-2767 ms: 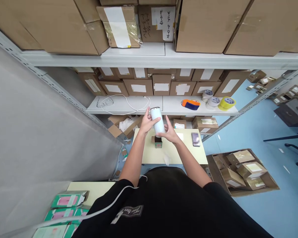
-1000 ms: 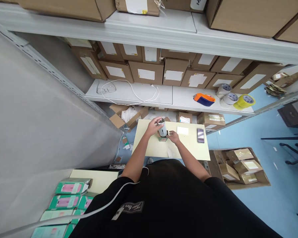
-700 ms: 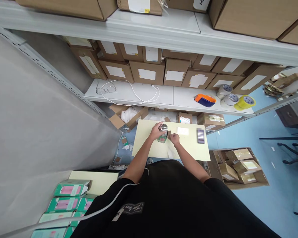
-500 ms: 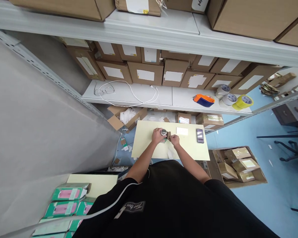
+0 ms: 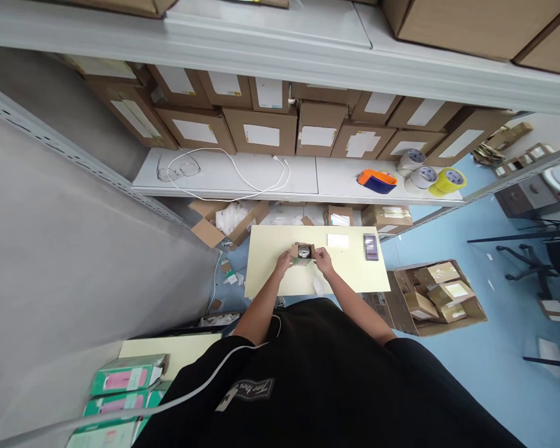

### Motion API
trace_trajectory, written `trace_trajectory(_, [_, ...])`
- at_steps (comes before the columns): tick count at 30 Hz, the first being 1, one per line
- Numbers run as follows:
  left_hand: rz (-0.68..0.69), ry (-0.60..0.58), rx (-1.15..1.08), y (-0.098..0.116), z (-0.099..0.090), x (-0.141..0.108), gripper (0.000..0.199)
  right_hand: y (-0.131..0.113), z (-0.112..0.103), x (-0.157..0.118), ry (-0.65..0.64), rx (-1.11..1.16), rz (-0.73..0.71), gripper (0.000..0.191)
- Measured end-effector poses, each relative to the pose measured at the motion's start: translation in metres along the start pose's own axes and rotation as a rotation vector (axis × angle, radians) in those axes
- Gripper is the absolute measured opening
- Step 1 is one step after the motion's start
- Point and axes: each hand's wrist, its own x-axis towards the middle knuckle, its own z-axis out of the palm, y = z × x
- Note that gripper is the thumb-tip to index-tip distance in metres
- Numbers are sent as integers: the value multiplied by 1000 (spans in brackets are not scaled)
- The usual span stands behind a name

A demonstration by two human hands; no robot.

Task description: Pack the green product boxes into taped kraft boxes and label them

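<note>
A small cardboard box with a greenish front stands on the pale yellow table, its top flaps raised. Inside it sits a round item with a silvery top; the rest of it is hidden by the box walls. My left hand grips the box's left side, fingers closed against the flap. On the right, my right hand pinches the box by its right flap. Behind my right hand lies a white card, and a scrap of white wrapping is at the table's near edge.
A purple-and-white pack lies at the right of the table. Over its far side runs a shelf with tape rolls, an orange-blue tape dispenser and a white cable. Green boxes are stacked at lower left.
The round item, held in my left hand half a second ago, now sits inside the small box. My left hand has shifted to the box's left side. The view has tilted slightly.
</note>
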Motion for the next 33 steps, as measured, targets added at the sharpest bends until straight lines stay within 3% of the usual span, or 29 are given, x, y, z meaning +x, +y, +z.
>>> trace_trajectory(3, [-2, -87, -53, -1, 8, 2, 56, 2, 3, -2, -32, -34, -16, 30])
trace_trajectory(8, [102, -172, -25, 2, 14, 6, 66, 8, 9, -6, -74, -26, -102, 30])
trace_trajectory(11, [162, -219, -5, 9, 13, 12, 67, 5, 12, -11, -91, 16, -83, 33])
trace_trajectory(15, [277, -261, 14, 19, 8, 16, 65, -6, 7, -19, -123, 115, 15, 39])
trace_trajectory(21, [433, -361, 120, 14, -11, 9, 57, -15, -1, -30, -38, 187, 31, 39])
trace_trajectory(27, [474, -278, 180, 5, -9, 0, 43, -11, 5, -36, -2, 206, -2, 43])
trace_trajectory(33, [498, -250, 240, 4, -3, -4, 36, -6, 7, -36, 98, 184, 110, 53])
